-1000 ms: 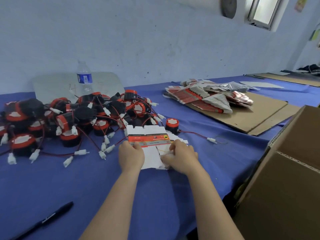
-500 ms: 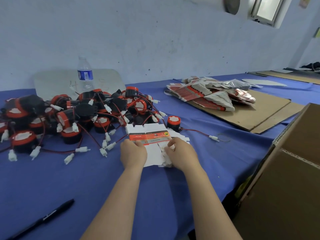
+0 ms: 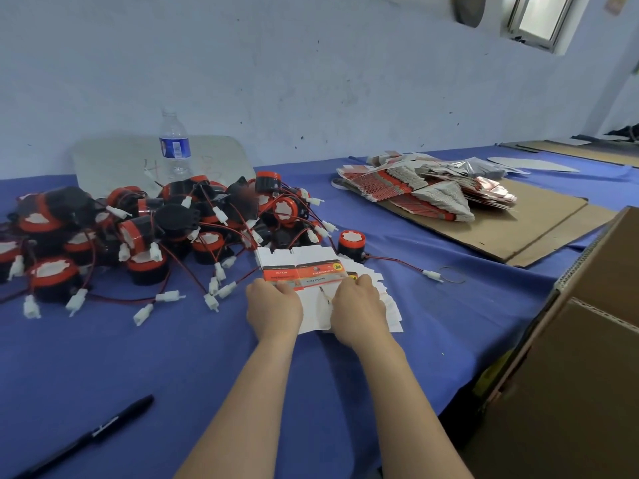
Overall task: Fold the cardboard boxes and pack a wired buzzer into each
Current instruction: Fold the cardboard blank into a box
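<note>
Near the middle of the blue table [image 3: 173, 357], both hands press down on a small stack of flat box blanks [image 3: 311, 271] — white card with a red and orange strip. The left hand [image 3: 273, 311] grips the stack's near-left edge, fingers curled over it. The right hand [image 3: 359, 311] holds the right side, fingertips pinching at the top sheet. At 1 o'clock from the hands, one buzzer [image 3: 351, 243] stands alone, touching the stack's far corner, its red wire running off to 3 o'clock. At 10 o'clock lies a big heap of buzzers [image 3: 155, 229] — black and red, wires tangled. A water bottle [image 3: 174, 143] stands behind the heap. More flat boxes [image 3: 415, 188] are piled at 1 o'clock, far off, on brown cardboard [image 3: 518, 229]. A black pen [image 3: 100, 433] lies at 8 o'clock.
</note>
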The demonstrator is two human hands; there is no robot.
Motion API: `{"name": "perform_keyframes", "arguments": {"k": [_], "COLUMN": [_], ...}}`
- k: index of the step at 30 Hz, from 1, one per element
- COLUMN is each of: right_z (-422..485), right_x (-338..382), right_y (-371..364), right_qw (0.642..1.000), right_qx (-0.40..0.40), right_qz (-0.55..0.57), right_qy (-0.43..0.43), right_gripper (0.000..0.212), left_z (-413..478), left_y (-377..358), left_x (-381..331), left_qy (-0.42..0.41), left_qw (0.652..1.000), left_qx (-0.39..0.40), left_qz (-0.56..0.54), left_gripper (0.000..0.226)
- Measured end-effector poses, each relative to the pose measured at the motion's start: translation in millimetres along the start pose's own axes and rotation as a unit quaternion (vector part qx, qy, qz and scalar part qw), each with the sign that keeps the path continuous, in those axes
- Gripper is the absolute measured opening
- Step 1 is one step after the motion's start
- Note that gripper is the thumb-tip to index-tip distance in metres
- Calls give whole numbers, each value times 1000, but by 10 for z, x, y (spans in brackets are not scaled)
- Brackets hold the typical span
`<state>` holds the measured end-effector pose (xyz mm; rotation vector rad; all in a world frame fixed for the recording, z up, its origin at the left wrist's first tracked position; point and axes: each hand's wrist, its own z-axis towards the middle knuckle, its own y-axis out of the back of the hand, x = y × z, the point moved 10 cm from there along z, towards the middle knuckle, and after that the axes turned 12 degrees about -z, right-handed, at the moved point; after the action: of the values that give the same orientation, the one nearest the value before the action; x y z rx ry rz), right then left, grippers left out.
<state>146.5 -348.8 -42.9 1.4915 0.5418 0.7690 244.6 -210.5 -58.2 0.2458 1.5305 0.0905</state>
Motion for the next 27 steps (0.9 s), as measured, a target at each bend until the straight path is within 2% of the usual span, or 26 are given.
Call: {"name": "perform_keyframes", "arguments": {"k": [4, 8, 11, 13, 16, 21, 27], "right_z": [-52, -257, -546, -693, -780, -759, -750], "right_x": [-50, 9, 21, -6, 13, 232, 79], "right_y": [103, 72, -49, -85, -103, -52, -110], "right_qw": [998, 993, 989, 992, 995, 989, 995], "right_qx": [-37, -23, -9, -14, -22, -53, -52], "right_qz": [42, 116, 146, 124, 78, 80, 74], "right_qy": [-2, 6, 20, 26, 53, 111, 50], "right_gripper": [34, 27, 8, 3, 16, 26, 29], "left_z": [8, 15, 13, 4, 13, 64, 214], "left_y": [-6, -3, 0, 1, 4, 36, 143], "left_x": [16, 10, 10, 8, 21, 93, 235], "left_qy": [4, 14, 9, 4, 6, 57, 135], "left_qw": [1000, 999, 998, 998, 996, 987, 963], "left_qx": [-8, -32, -48, -54, -64, -58, -54], "left_qz": [-15, -24, -30, -34, -54, -136, -226], "left_gripper": [11, 19, 23, 22, 23, 15, 13]}}
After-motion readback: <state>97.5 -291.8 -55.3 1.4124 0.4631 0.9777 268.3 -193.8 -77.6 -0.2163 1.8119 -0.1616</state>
